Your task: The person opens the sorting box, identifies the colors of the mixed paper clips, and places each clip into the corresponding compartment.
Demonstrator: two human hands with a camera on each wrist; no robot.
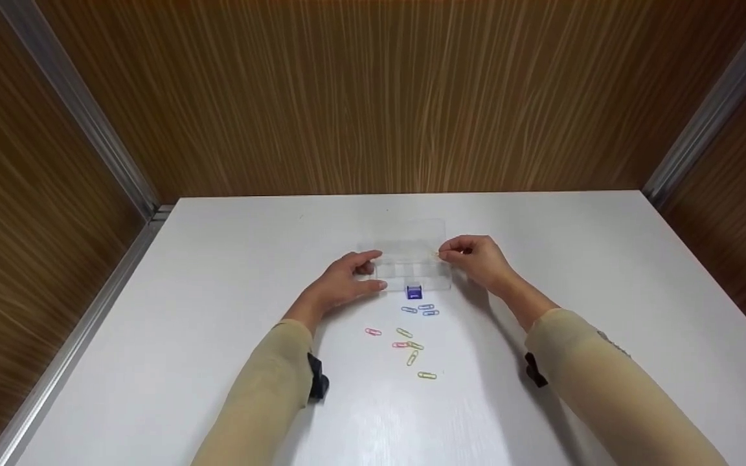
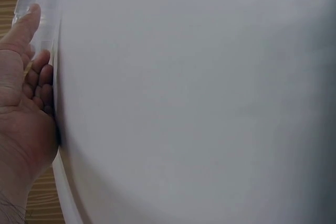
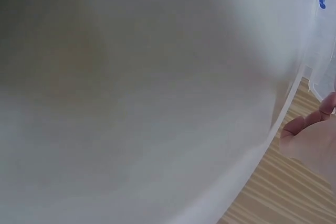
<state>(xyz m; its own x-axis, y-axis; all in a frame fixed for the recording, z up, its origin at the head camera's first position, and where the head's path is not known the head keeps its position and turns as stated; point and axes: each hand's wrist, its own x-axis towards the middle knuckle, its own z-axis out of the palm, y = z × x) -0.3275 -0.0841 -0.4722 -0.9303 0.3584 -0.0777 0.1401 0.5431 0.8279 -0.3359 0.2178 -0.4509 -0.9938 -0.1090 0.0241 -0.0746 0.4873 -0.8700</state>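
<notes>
A clear plastic compartment box (image 1: 430,283) lies on the table with its lid (image 1: 412,231) tipped back and a purple latch (image 1: 414,292) at the front. My left hand (image 1: 345,279) grips the box's left end, thumb at the front side and index finger along the back. In the left wrist view that thumb (image 2: 26,27) lies against the clear plastic. Over the box's back right corner, my right hand (image 1: 476,259) pinches a small yellowish paper clip (image 1: 437,254), mostly covered by the fingertips. The right wrist view catches only part of this hand, beside the box.
In front of the box lie several paper clips: blue ones (image 1: 426,307) nearest the latch, then pink ones (image 1: 373,332) and yellow ones (image 1: 427,375) closer to me. A wood-grain panel (image 1: 373,97) rises behind the white table (image 1: 250,239), with others at both sides.
</notes>
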